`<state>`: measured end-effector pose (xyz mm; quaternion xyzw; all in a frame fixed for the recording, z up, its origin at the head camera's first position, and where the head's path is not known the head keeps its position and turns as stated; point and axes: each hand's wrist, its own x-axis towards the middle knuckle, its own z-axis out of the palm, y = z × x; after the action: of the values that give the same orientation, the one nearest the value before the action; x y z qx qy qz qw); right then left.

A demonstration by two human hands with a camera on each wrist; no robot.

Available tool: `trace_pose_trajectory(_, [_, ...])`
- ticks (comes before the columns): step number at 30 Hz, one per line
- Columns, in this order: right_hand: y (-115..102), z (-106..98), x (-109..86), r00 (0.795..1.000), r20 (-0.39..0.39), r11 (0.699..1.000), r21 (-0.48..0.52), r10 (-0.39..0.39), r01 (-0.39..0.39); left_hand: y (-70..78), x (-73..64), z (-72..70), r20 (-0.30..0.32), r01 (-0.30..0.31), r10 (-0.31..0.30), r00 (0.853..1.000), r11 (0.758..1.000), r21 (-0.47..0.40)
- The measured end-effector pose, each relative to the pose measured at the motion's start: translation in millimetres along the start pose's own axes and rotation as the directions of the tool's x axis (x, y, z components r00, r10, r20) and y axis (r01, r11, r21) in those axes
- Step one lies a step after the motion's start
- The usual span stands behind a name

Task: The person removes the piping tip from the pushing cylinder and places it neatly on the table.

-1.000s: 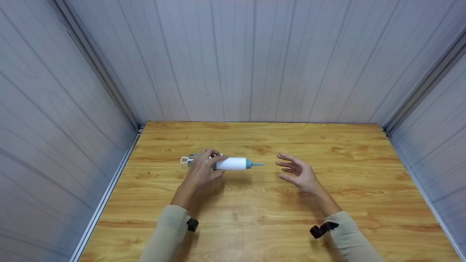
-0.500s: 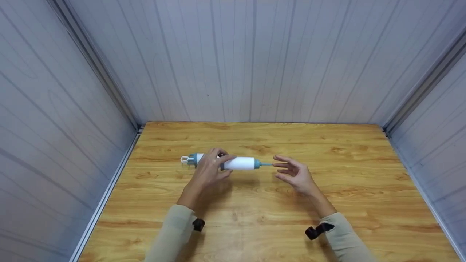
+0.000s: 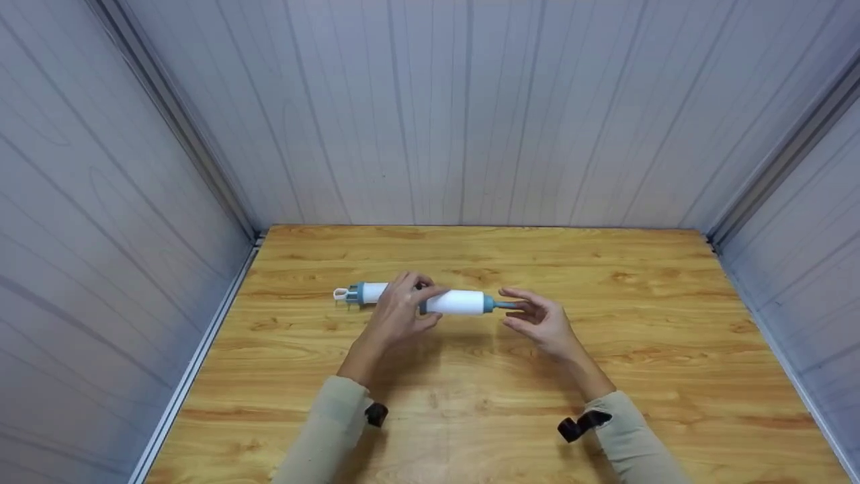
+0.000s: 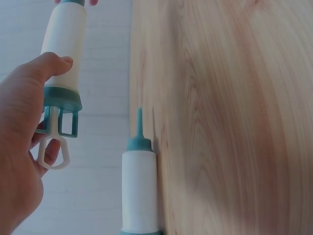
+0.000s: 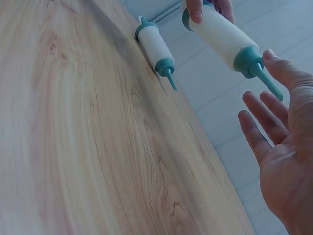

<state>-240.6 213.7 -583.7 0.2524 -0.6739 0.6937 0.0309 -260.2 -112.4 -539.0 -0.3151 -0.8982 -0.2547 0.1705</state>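
My left hand grips a large syringe with a white barrel, teal ends and a thin teal nozzle, held level over the table and pointing right. In the left wrist view my thumb lies along the held syringe's barrel, and a white ring handle hangs out at the plunger end. At the nozzle, my right hand has its fingers spread and bent around it, thumb close to the nozzle's base. A second, similar syringe lies on the table, partly hidden behind my left hand.
The wood-grain table spans the space between pale panel walls at the back and both sides. Black wrist cameras sit on both sleeves.
The left hand has carried its syringe to the right, uncovering more of the lying one. My right hand has shifted slightly left, so the nozzle now reaches in between its fingers.
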Motion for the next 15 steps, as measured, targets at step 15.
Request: trace_pose_trajectory(15, [-3.4, 3.6, 2.1, 0.999, -0.03, 0.999, -0.026, 0.02, -0.021, 13.6, 5.5, 4.2, 0.019, -0.009, 0.009, 1.0, 0.999, 0.032])
